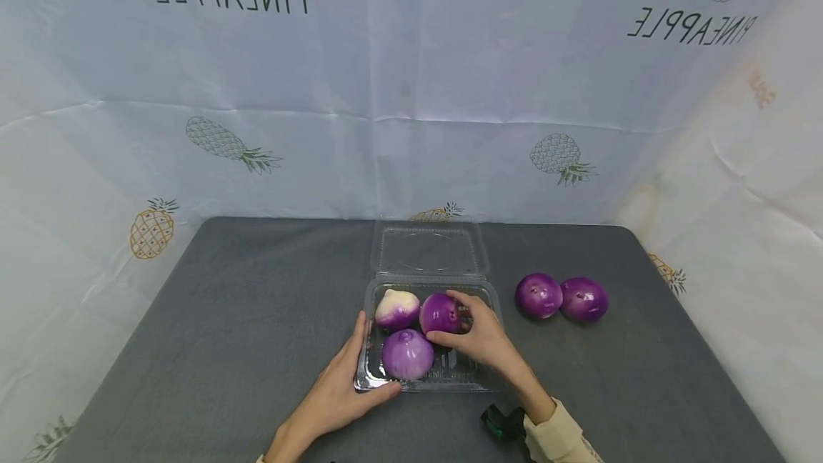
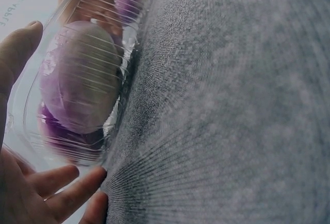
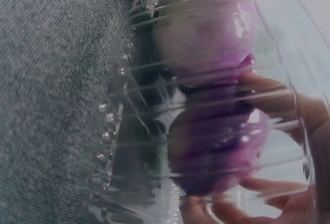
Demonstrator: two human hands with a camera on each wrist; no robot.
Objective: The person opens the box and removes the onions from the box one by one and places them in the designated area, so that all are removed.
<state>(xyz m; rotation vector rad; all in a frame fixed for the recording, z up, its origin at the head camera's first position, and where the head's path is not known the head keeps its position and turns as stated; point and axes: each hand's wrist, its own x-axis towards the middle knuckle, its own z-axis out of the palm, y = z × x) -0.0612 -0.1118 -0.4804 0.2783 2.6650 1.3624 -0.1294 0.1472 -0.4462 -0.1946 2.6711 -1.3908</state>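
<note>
A clear plastic clamshell container (image 1: 459, 377) lies open on the table, its lid (image 1: 431, 249) folded back. Inside, a pale-topped purple onion (image 1: 397, 309) is at back left, and a lighter purple onion (image 1: 408, 354) sits in front of it. My right hand (image 1: 479, 331) reaches into the tray and grips a dark purple onion (image 1: 440, 314) between thumb and fingers, beside the other two; the right wrist view shows this onion (image 3: 216, 152) through the ribbed wall. With fingers extended, my left hand (image 1: 337, 388) rests against the container's left side, thumb along the front edge.
Two more dark purple onions, one on the left (image 1: 539, 296) and one on the right (image 1: 584, 299), lie side by side right of the container. The grey table (image 1: 257, 320) ends at a hanging pineapple-print cloth (image 1: 411, 70). A black strap (image 1: 504, 423) is at the right wrist.
</note>
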